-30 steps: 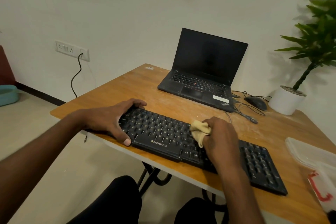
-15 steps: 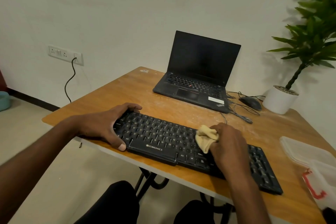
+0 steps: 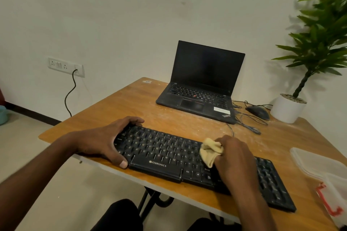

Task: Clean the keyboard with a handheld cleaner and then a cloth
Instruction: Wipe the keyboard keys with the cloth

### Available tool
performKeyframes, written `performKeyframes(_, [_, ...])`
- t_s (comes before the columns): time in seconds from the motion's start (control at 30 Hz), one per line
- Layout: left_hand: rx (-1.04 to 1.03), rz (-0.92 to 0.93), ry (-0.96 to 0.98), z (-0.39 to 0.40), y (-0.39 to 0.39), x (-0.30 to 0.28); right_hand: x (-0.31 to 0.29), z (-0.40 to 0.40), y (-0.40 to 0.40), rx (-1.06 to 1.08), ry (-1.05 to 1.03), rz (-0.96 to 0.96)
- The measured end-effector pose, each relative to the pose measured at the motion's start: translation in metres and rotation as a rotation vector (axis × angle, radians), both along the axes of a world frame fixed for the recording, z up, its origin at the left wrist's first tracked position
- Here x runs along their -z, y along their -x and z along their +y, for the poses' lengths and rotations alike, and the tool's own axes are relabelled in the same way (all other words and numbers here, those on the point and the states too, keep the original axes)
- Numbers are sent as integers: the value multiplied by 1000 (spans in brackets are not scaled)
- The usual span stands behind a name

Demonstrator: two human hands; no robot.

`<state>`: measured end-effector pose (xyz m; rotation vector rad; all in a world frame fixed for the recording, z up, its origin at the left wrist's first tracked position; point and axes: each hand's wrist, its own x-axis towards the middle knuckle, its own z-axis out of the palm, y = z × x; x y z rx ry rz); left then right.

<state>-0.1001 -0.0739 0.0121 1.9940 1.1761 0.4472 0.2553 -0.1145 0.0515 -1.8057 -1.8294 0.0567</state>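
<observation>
A black keyboard (image 3: 165, 154) lies along the near edge of the wooden table (image 3: 142, 103). My left hand (image 3: 110, 140) grips its left end, thumb on the front edge and fingers over the back. My right hand (image 3: 234, 157) rests on the keys right of the middle, closed around a bunched yellow cloth (image 3: 210, 151) that presses on the keys. No handheld cleaner is in view.
An open black laptop (image 3: 201, 88) stands at the back of the table, with a mouse (image 3: 258, 111) and loose cables to its right. A potted plant (image 3: 287, 108) is at the far right. Clear plastic containers (image 3: 323, 170) lie at the right edge. White dust covers the tabletop.
My right hand with the cloth has slid a little rightward along the keys. My left hand stays on the keyboard's left end. The view has shifted slightly.
</observation>
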Motion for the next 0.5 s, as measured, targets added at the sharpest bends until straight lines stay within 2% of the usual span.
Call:
performKeyframes(0.17, [5,4,9,1,-1,1,3,-1,13,-17,-4,9])
performKeyframes(0.33, [1,0,4,0,0,1,14,3,65,-256,-21,19])
performKeyframes(0.5, [0,6,0,0,-1,-1,14,3,31,-157,21,-10])
